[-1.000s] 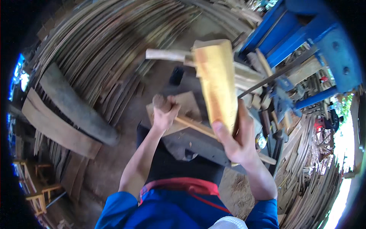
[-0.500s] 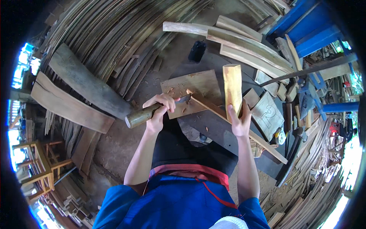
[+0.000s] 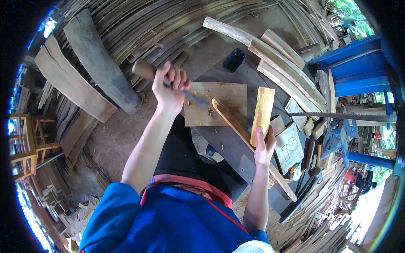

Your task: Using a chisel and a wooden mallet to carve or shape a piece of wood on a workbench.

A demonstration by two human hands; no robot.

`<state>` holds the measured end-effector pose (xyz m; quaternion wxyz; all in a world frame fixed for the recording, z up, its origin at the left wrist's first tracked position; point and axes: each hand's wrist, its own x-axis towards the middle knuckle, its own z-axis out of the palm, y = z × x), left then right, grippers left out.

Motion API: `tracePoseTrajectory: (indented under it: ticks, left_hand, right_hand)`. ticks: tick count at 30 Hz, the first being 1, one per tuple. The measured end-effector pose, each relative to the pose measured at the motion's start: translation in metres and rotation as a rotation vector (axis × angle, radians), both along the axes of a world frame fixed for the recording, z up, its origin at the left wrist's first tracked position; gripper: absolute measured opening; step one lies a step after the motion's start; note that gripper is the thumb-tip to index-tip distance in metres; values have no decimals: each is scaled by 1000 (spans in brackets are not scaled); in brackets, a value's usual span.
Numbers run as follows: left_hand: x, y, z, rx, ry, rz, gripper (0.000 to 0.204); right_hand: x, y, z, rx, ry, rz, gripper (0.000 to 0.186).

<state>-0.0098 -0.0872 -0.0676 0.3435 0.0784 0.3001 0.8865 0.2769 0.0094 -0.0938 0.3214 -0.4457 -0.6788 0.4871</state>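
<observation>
My left hand point(image 3: 168, 90) is closed around a chisel with a thick wooden handle point(image 3: 141, 69), raised over the left part of a square board point(image 3: 230, 90) with shavings. The blade is blurred and points down-right toward the end of a long narrow wooden strip point(image 3: 234, 119), which runs diagonally across the board and dark work surface point(image 3: 213, 141). My right hand point(image 3: 265, 147) is closed around the lower end of a yellowish rectangular wood block point(image 3: 263, 105), held upright in the picture just above the strip, beside a pale piece with a drawn outline point(image 3: 290, 149).
Long planks point(image 3: 219, 26) and a black tray point(image 3: 234, 60) lie beyond the board. A blue metal machine point(image 3: 350, 63), a long saw blade point(image 3: 346, 114) and a tape measure point(image 3: 295, 172) are at the right. Curved boards point(image 3: 71, 80) and wooden frames point(image 3: 30, 143) are at the left.
The chisel in my left hand has risen and swung, its handle now pointing up-left. The block in my right hand has been lowered from its raised position, and the view has shifted.
</observation>
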Motion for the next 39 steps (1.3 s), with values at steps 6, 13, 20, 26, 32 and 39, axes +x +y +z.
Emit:
tracePoseTrajectory:
  ticks: [6, 13, 20, 26, 32, 39]
  left_hand:
    - [-9, 38, 21, 26, -45, -11, 39]
    - [-8, 62, 23, -115, 50, -190, 38]
    - [-7, 60, 34, -201, 238, -320, 35]
    - [-1, 40, 16, 63, 330, -460, 34]
    - [1, 46, 13, 97, 499, -501, 58]
    - [18, 45, 41, -298, 732, -349, 35]
  right_hand:
    - [-4, 1, 5, -15, -38, -32, 47]
    - [-6, 0, 9, 31, -19, -27, 46]
    - [-2, 3, -4, 18, 21, -15, 47]
    - [-3, 0, 3, -20, 10, -4, 51]
    - [-3, 4, -5, 15, -8, -35, 48]
    - [-4, 2, -3, 26, 7, -60, 44]
